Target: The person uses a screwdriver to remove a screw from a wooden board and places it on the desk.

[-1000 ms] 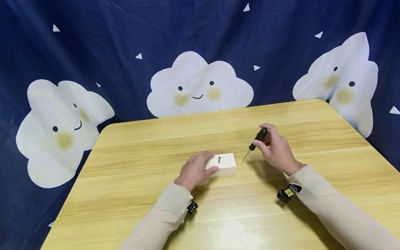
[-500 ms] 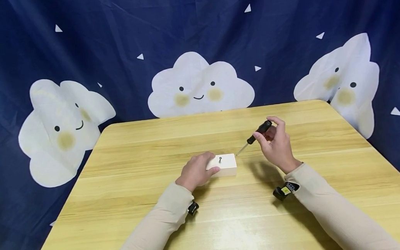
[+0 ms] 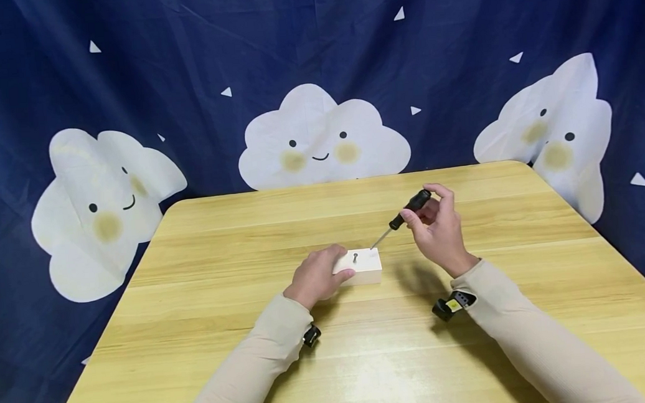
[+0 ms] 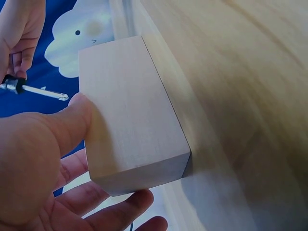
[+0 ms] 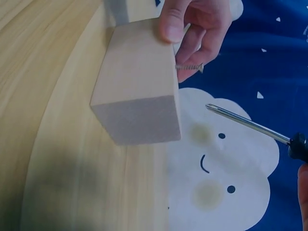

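Observation:
A pale wooden block (image 3: 367, 264) lies on the table, held by my left hand (image 3: 315, 275) at its left end, thumb on the near side. From the block's top a screw (image 5: 190, 67) stands partly sunk, its threads showing in the right wrist view. My right hand (image 3: 443, 233) grips the black handle of a screwdriver (image 3: 410, 209), which slants down to the left. In the right wrist view the cross-shaped screwdriver tip is apart from the screw head by a short gap. The left wrist view shows the block's plain near side (image 4: 130, 106).
The wooden table (image 3: 244, 369) stretches out around both hands. Behind its far edge hangs a dark blue curtain (image 3: 195, 60) with white clouds and small triangles. Each wrist wears a small black camera, such as the right wrist camera (image 3: 448, 306).
My right hand has raised the screwdriver and moved it left, so its tip has come over the block, closer to the screw. My left hand stays on the block.

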The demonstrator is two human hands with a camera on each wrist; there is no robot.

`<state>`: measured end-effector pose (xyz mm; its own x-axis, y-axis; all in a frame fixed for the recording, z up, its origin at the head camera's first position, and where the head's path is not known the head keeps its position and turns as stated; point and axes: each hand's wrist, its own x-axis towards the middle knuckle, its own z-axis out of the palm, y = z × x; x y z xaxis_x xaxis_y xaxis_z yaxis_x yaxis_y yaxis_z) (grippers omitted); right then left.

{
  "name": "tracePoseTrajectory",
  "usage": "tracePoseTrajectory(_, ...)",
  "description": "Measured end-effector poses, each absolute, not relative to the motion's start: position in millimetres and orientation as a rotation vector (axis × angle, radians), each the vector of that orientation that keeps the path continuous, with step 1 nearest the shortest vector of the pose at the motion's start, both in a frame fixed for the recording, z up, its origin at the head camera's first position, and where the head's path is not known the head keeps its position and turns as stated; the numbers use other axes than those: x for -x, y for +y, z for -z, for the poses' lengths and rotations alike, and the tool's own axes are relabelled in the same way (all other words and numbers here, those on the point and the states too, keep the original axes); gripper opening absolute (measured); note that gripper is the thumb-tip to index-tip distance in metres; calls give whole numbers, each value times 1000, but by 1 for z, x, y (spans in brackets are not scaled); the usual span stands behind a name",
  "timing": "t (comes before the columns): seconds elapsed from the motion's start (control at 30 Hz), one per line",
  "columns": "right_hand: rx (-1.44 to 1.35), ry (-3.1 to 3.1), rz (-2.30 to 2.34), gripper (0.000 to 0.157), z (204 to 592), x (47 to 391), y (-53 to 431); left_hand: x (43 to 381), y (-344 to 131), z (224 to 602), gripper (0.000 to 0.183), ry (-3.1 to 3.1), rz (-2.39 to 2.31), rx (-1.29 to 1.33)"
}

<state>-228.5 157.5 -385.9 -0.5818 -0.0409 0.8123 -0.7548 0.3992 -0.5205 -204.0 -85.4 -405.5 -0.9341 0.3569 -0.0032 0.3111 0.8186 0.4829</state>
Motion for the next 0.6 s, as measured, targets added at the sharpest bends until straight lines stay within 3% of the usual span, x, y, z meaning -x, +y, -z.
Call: tracePoseTrajectory(0.6,-741,-1910,-1304,58,380,229,143,203,-84,404,49,2895,-758,-521)
